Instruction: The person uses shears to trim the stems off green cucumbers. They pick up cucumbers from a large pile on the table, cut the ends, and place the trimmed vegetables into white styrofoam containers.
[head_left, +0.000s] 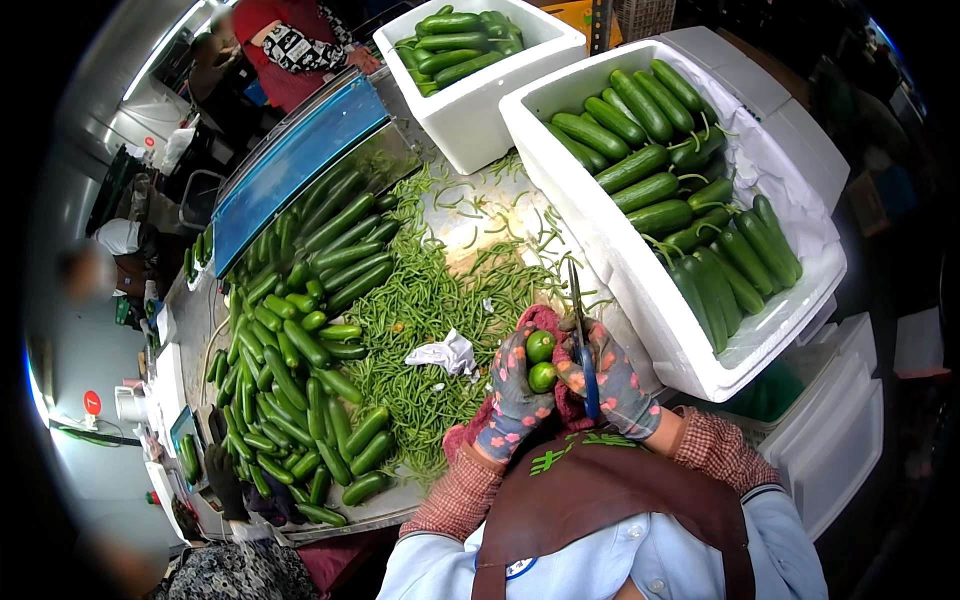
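My left hand (516, 397), in a grey glove with pink flowers, grips two cucumbers (541, 346) seen end-on, one above the other. A dark red cloth (538, 316) lies behind and below them. My right hand (621, 384), gloved alike, holds scissors with blue handles (589, 384). Their blades point away from me and look nearly closed, just right of the cucumber ends. Both hands are close together in front of my brown apron (622, 495). Left of them, cut green stems (442, 300) cover the metal table (472, 210).
A large white foam box (630, 285) at right holds rows of cucumbers; another foam box (480, 127) stands behind. Loose cucumbers (300, 405) heap at left beside a blue-edged panel (300, 165). Crumpled white paper (446, 352) lies on the stems. Other people stand around the table.
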